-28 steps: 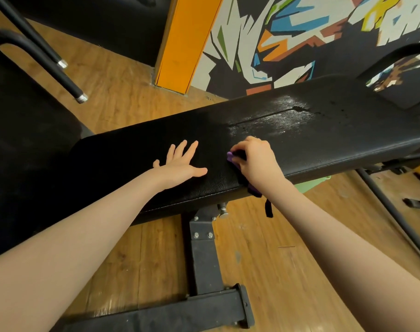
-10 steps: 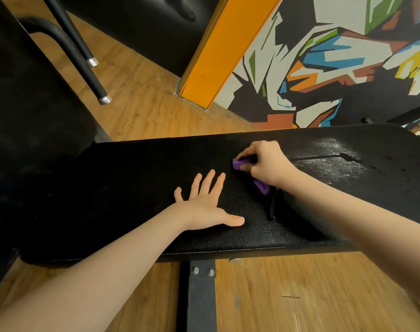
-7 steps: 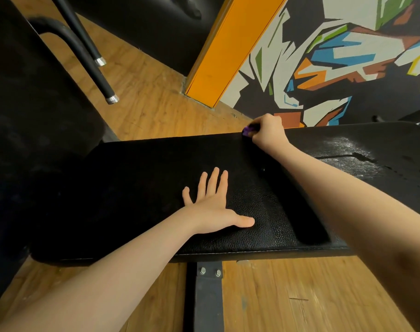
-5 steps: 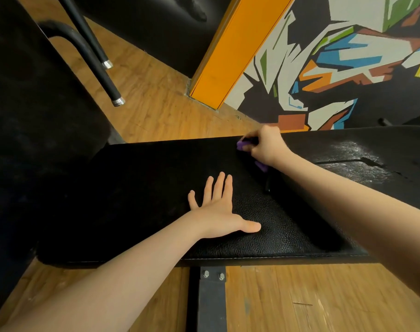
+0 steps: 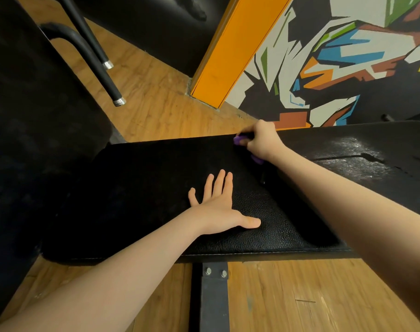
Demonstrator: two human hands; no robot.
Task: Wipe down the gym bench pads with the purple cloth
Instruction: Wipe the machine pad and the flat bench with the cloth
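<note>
A long black leather bench pad stretches across the view. My left hand lies flat on it near the front, fingers straight and spread. My right hand grips the purple cloth and presses it on the pad at its far edge. Most of the cloth is hidden under the hand; a purple bit also shows by the wrist. A torn, shiny patch marks the pad to the right.
A black steel leg of the bench stands on the wooden floor below. Another black pad and two black bars are at the left. An orange post and a painted wall rise behind.
My right hand has rubbed the cloth back and forth across the pad's width, from the near part to the far edge. My left hand has stayed flat on the pad.
</note>
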